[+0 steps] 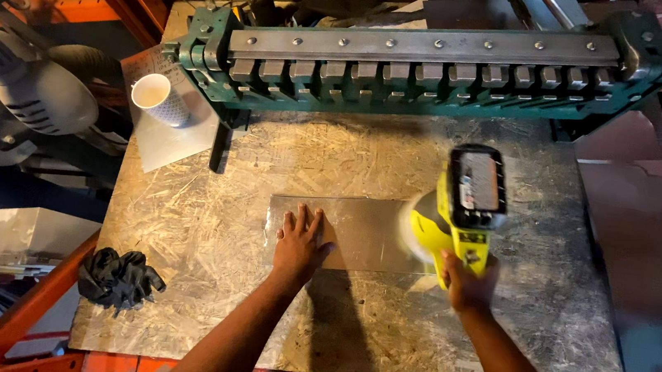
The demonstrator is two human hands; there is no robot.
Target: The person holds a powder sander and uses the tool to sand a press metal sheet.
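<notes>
Sanding under way: left hand point(298, 245) lies flat, fingers spread, pinning a metal sheet point(359, 235) mid-bench point(196, 279); right hand point(465, 283), grip clamped on a yellow cordless sander point(461, 213), works the sheet's right edge, below the green bending brake point(420, 63).

Left hand point(299, 245) lies flat (fingers spread); right hand point(465, 283) is clenched.

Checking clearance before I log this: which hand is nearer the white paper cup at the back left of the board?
Left. The left hand lies flat on the thin metal sheet, below and right of the white paper cup. The right hand grips the yellow cordless sander, farther right.
</notes>
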